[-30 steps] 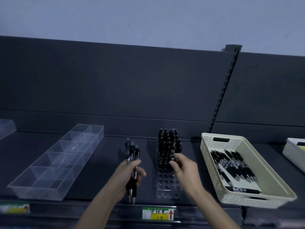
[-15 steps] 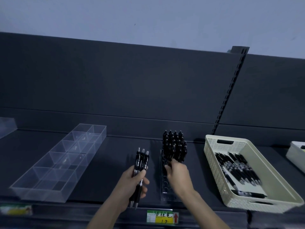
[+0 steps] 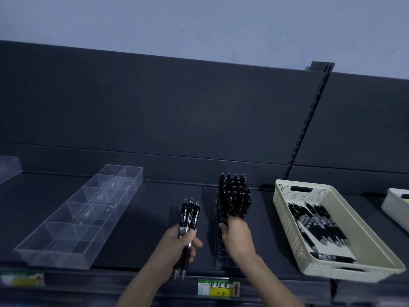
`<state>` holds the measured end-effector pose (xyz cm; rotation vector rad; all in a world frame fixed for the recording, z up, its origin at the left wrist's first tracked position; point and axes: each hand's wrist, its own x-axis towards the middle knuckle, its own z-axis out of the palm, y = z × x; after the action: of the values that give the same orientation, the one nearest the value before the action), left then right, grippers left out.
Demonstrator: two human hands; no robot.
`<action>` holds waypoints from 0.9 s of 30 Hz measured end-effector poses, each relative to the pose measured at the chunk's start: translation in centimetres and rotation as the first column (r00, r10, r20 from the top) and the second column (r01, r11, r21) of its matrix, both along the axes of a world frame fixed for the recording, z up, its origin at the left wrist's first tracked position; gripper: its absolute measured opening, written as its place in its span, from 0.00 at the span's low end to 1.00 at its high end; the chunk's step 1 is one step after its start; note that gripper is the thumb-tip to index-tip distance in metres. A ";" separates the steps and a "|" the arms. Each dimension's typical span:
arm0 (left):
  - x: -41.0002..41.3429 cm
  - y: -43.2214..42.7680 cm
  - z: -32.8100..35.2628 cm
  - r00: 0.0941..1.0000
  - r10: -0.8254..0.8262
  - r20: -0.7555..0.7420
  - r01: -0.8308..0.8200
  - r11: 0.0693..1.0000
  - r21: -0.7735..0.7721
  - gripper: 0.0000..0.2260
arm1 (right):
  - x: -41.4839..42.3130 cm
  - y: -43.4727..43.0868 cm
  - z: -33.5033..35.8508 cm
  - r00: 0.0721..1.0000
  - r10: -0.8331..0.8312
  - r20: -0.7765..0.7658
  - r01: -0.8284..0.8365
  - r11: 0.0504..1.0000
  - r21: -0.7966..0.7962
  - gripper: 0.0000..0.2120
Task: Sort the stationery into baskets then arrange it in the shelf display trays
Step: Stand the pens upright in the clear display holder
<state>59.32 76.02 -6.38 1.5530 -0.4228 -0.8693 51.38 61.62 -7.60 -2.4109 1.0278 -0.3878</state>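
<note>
My left hand (image 3: 177, 247) is closed around a bunch of black pens (image 3: 189, 220), held upright with their clicker ends up. To its right stands a clear pen rack (image 3: 220, 258) with holes; its far half is filled with upright black pens (image 3: 234, 196). My right hand (image 3: 236, 237) rests on the rack at the front row of those pens, fingertips down among them; whether it holds a pen is hidden. A cream perforated basket (image 3: 285, 196) on the right holds several loose black pens (image 3: 318, 227).
A clear divided display tray (image 3: 73, 220) lies on the dark shelf at the left, another clear tray (image 3: 8, 169) at the far left edge. A second pale basket (image 3: 396, 207) sits at the far right. A price label (image 3: 218, 289) hangs on the shelf's front edge.
My right hand has come down onto the rack at the front row of standing pens. My left hand has stayed beside the rack with its bunch. The view has shifted slightly left.
</note>
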 end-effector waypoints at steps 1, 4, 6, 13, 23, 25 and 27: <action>-0.1 0.0 0.1 1.000 0.005 -0.008 -0.005 1.000 -0.018 0.06 | 0.1 0.1 0.1 1.000 0.016 -0.023 -0.017 1.000 -0.020 0.08; -0.4 0.0 0.5 0.998 0.020 -0.059 -0.024 0.997 -0.069 0.04 | -0.1 0.2 0.1 0.999 0.020 -0.046 -0.022 0.999 -0.034 0.10; -0.3 0.1 0.7 0.995 0.025 -0.101 -0.036 0.994 -0.106 0.04 | -0.8 0.2 0.2 1.000 0.004 0.005 -0.003 1.000 -0.019 0.10; -1.4 -1.3 1.4 0.992 -0.047 -0.115 0.031 0.990 -0.135 0.02 | -2.8 1.4 4.3 0.905 0.056 0.421 -0.162 0.962 0.221 0.08; -1.0 -1.4 0.7 0.999 -0.001 0.034 0.001 1.000 0.017 0.12 | -4.4 -2.6 5.4 0.832 -0.200 0.517 0.059 0.959 0.275 0.09; -1.0 -1.3 0.2 0.999 0.001 0.048 -0.003 1.000 0.032 0.13 | -4.4 -3.0 5.4 0.859 -0.136 0.494 0.092 0.989 0.112 0.08; -1.0 -1.4 -0.1 1.000 -0.001 0.004 0.001 1.000 0.022 0.11 | -4.0 -2.8 4.9 0.893 -0.044 0.448 0.048 0.999 0.002 0.07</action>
<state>58.31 74.61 -6.48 1.5753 -0.4178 -0.8740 47.41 58.79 -2.69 -2.1540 0.8696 -0.9186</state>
